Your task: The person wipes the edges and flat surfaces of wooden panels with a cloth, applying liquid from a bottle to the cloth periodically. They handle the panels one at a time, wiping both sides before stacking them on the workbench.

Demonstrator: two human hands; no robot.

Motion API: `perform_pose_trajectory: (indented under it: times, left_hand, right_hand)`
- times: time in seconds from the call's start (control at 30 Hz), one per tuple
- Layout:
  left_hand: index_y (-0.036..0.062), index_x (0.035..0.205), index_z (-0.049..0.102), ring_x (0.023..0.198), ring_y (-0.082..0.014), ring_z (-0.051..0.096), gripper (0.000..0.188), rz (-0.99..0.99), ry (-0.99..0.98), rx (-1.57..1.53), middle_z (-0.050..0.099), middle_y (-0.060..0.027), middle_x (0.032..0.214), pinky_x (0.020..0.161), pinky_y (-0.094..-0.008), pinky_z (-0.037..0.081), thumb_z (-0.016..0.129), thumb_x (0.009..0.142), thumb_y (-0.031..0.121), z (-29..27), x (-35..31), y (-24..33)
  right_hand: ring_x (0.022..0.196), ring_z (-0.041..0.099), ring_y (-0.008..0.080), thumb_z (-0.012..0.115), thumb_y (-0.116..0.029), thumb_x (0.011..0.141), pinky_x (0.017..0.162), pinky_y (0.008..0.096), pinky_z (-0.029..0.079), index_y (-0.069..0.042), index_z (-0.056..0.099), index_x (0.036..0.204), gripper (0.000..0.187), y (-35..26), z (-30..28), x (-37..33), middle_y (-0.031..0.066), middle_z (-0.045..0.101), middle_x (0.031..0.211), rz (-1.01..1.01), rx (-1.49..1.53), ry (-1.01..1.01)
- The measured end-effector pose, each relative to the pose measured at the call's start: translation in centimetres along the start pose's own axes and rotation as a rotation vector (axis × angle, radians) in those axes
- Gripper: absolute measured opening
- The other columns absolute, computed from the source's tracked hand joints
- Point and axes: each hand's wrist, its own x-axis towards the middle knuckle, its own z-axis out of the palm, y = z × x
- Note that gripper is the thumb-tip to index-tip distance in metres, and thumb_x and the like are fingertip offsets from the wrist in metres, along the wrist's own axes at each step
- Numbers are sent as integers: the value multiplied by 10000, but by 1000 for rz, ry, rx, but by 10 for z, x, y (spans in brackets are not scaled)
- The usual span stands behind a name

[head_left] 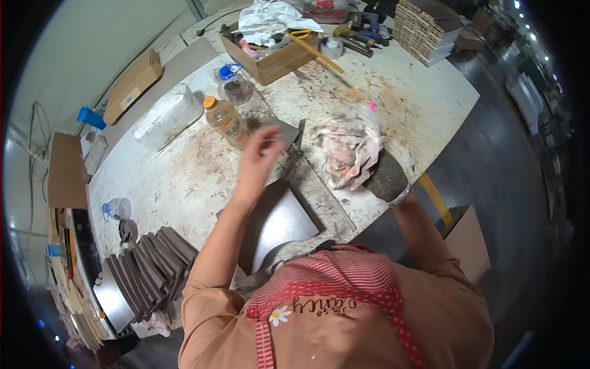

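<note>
My left hand (263, 149) is raised over the table beside an orange-capped plastic bottle (226, 122). Its fingers are loosely curled, apart from the thumb and a little blurred; nothing shows in them. A dark glove or covering hides my right hand (388, 177), which presses into a crumpled, stained white cloth (349, 144) near the table's right edge. Its fingers disappear at the cloth's folds. Below my left hand, by my body, lies a grey panel (276, 221) with a curved edge. A smaller dark flat piece (284, 130) lies just beyond the left hand.
Curved grey panels (144, 270) stand in a row at the near left. A white wrapped bundle (168, 117), a blue-capped clear jug (236, 89) and a cardboard box (270, 66) of rags and tools sit farther back. Stacked boards (424, 31) rise at the far right corner.
</note>
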Motion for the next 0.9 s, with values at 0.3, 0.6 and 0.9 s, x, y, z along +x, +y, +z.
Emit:
perform_pose_trajectory:
  times: [0.3,0.6,0.9]
  left_hand:
    - [60,980,659,875,-241,576,331,689,212,379,607,-85,977,770,-300,469,561,692,-70,10,58,84]
    - [8,1004,631,771,-193,600,305,455,10,467,624,-109,898,689,-314,484,472,761,-88,20,68,125]
    - [17,1125,577,766,-136,590,278,168,-68,133,637,-71,898,696,-272,467,430,920,133,9,62,101]
  right_hand:
    - [919,603,284,531,-176,875,854,347,458,-60,608,1113,276,-84,-77,40,124,642,995,210,-35,324]
    - [918,588,126,571,-255,898,802,256,485,-35,591,1117,312,-125,-163,48,59,632,1002,218,592,241]
    - [993,601,219,556,-119,848,861,324,481,-37,582,1160,323,-107,-201,55,133,630,1078,-151,-207,463]
